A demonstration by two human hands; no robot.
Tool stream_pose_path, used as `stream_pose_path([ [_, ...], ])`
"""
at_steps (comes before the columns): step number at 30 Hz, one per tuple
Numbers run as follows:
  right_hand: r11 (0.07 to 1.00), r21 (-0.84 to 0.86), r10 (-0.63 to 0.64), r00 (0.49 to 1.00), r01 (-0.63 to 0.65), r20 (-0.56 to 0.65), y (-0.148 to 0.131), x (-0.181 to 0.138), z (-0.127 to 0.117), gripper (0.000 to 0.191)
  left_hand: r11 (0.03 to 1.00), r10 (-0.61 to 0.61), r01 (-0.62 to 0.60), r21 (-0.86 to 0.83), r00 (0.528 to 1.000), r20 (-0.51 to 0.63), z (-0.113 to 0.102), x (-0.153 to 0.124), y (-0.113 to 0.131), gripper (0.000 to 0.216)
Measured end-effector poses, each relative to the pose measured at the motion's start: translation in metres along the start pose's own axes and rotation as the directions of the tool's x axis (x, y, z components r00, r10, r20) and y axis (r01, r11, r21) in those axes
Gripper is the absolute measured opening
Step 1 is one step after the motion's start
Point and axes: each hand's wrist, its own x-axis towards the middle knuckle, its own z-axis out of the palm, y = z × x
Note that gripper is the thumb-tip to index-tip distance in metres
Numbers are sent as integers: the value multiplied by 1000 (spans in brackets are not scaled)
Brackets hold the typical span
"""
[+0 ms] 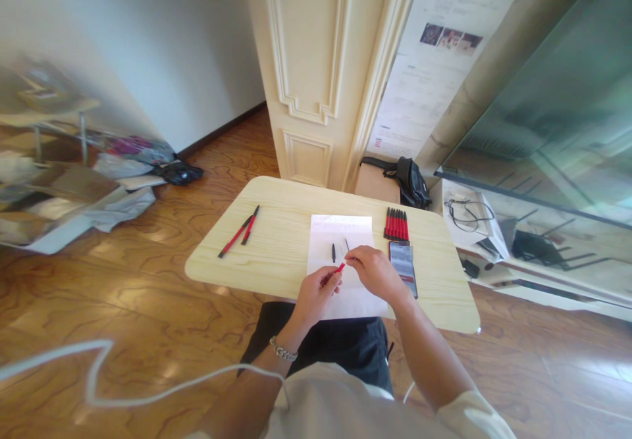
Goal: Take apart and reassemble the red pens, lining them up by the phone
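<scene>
My left hand (318,291) is closed round a red pen barrel (340,267), whose end points up and to the right. Close to that end, the thumb and fingertips of my right hand (376,272) are pinched together; whatever they hold is too small to make out. Both hands are above a white sheet of paper (351,304). On the sheet, just beyond my fingers, lie a short black pen part (333,253) and a thin dark stick like a refill (346,244).
Several red and black pens (395,224) lie side by side at the table's right, above a phone (403,271). Two more pens, a longer one (234,237) and a shorter one (250,226), rest at the left of the table (276,261). A white cable (187,382) crosses my left forearm.
</scene>
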Motion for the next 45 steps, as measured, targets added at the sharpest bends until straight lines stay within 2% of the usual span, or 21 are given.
stream_pose_path([
  [6, 989, 148, -7, 997, -5, 80, -3, -3, -5, 21, 999, -7, 8, -33, 1000, 14, 1, -1, -3, 37],
  [8, 981, 193, -10, 996, -7, 85, 4, -1, -2, 21, 997, -9, 10, -73, 1000, 23, 2, -1, -5, 37],
  [10, 978, 203, 44, 997, -55, 59, 17, 4, 4, 23, 993, -8, 10, -114, 1000, 21, 3, -1, -5, 37],
  [13, 973, 71, 222, 975, -220, -30, 41, 17, 19, 21, 991, -2, 3, -136, 1000, 7, 3, -2, -2, 36],
  [18, 880, -191, 434, 900, -434, -43, 61, 39, 48, 22, 989, 10, -12, -144, 1000, -10, 2, -4, 3, 35],
  [22, 821, -279, 503, 862, -498, -61, 60, 48, 60, 25, 988, 20, -26, -150, 999, -44, 1, -4, 1, 33],
  [25, 826, -250, 506, 860, -506, -68, 62, 49, 60, 20, 991, 14, -21, -131, 998, -58, -1, -5, 1, 33],
  [28, 865, -106, 485, 872, -490, -73, 63, 47, 54, 18, 992, 3, -12, -129, 998, -69, -2, -4, 3, 35],
  [30, 886, 143, 455, 887, -442, -81, 60, 44, 46, 18, 990, 9, -19, -140, 997, -71, -1, -4, 4, 37],
  [31, 867, 302, 440, 894, -397, -89, 56, 42, 42, 21, 989, 13, -24, -148, 997, -71, -1, -4, 3, 38],
  [33, 765, 580, 415, 903, -281, -110, 44, 37, 31, 28, 986, 19, -30, -162, 997, -69, 1, -3, 1, 40],
  [35, 647, 746, 398, 905, -160, -151, 30, 32, 21, 30, 985, 23, -33, -169, 998, -59, 3, -3, -2, 40],
  [38, 549, 834, 393, 897, -53, -201, 11, 25, 11, 27, 988, 26, -31, -151, 999, -36, 6, -2, -5, 39],
  [45, 559, 827, 363, 915, -62, -177, 3, 21, 18, 25, 992, 13, -19, -122, 999, -49, 6, -2, -3, 39],
])
